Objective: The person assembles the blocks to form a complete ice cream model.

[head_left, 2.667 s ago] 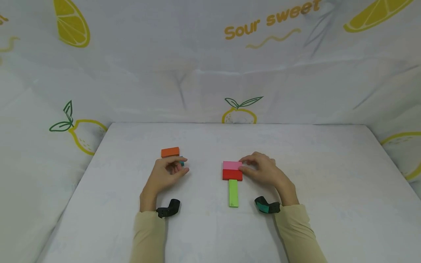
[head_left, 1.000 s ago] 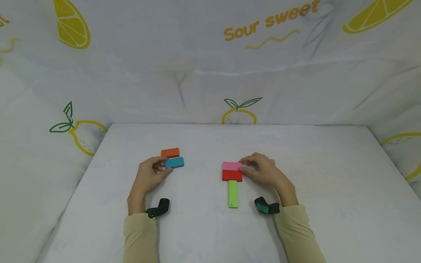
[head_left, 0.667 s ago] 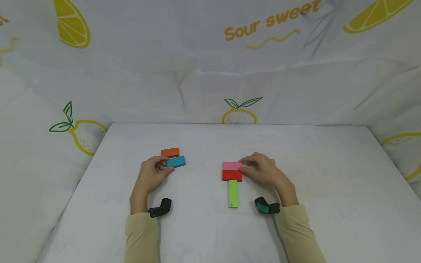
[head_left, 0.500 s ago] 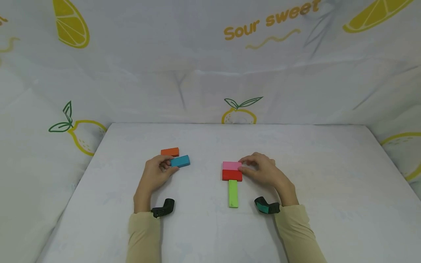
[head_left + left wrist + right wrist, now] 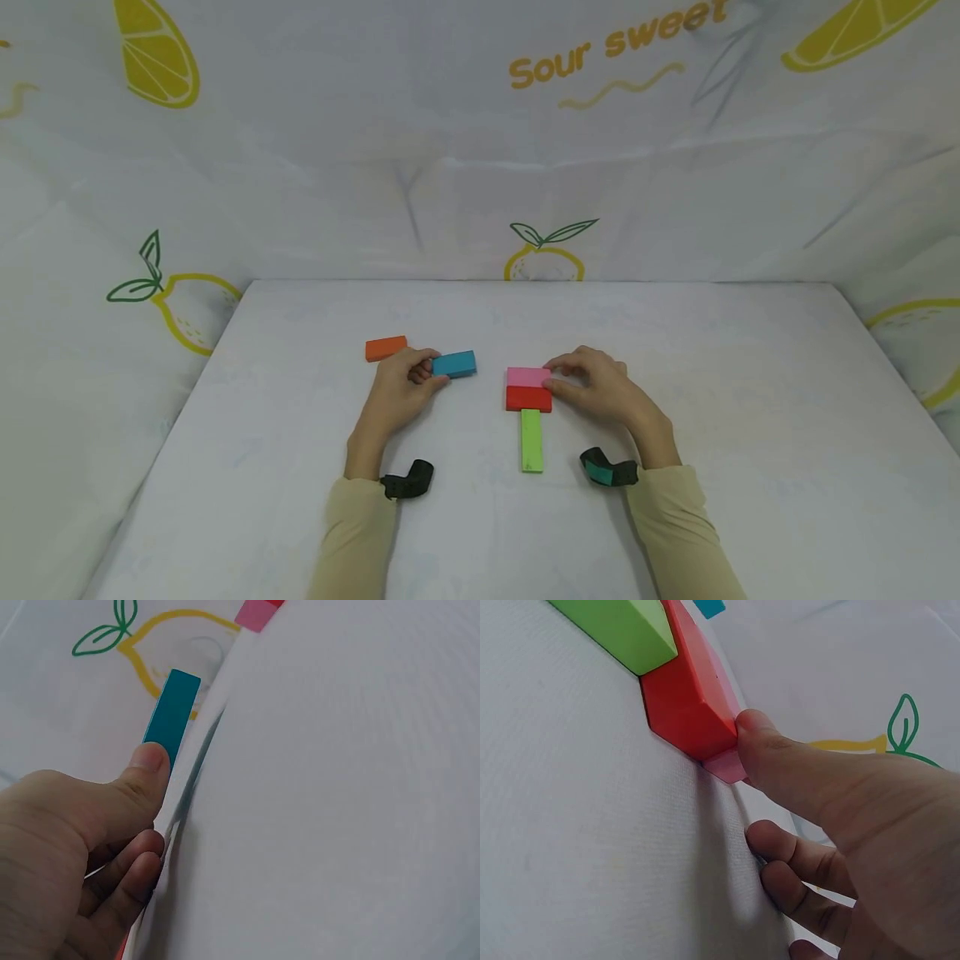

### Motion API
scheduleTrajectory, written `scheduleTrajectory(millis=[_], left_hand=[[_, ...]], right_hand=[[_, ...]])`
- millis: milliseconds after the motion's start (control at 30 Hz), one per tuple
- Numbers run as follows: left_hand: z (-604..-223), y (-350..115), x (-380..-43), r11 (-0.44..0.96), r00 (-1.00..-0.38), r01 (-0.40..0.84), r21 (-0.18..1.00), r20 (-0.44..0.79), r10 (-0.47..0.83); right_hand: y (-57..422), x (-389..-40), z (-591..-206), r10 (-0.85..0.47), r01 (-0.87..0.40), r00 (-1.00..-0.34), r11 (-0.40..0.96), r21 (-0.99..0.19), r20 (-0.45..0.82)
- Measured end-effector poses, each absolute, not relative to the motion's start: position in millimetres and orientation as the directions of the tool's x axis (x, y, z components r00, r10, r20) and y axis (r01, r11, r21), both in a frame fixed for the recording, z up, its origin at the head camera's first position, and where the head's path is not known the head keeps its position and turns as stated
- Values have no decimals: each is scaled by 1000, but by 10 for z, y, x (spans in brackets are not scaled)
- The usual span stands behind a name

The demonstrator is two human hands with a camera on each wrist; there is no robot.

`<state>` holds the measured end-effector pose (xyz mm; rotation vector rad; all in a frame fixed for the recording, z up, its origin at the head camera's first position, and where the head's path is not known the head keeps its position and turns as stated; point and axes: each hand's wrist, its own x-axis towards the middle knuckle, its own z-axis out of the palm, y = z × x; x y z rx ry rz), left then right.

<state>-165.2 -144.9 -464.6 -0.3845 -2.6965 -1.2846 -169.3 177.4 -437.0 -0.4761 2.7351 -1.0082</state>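
My left hand [image 5: 401,387] pinches a blue block [image 5: 455,364] by its left end, thumb on the near side. In the left wrist view the teal-blue block [image 5: 172,712] stands out past the thumb, and a shadow lies on the table beneath it. To the right, a pink block [image 5: 528,377] lies against the far side of a red block [image 5: 528,400]. A light green block [image 5: 532,442] extends toward me from the red one's near side. My right hand [image 5: 600,387] holds the right end of the pink block between thumb and index finger.
An orange block [image 5: 386,347] lies behind my left hand on the white table [image 5: 735,375]. White cloth [image 5: 337,183] with lemon prints rises behind the table and at both sides. Black camera mounts [image 5: 408,481] sit at the wrists.
My left hand first reached the blue block and took hold of it, then carried it right, away from the orange block toward the pink one. My right hand has stayed at the pink block.
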Motion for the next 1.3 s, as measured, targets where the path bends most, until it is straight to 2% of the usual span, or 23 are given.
scheduleTrajectory(millis=[567,933,1300], left_hand=[[-4692,-1233,-1692,617,-941,329,715,305,148],[-4772,-1106,-1697,626,-935,341,702,325,144],[-4811,-1093,-1760,628,-930,350,695,337,145]], right_hand=[[1775,-1702,-4376,-356,-215,-931,716,-664,-82],[1745,-1696,-4378,-323,-166,-937,740,-652,-129],[1755,-1704,-4369,-333,-174,-935,731,-660,-123]])
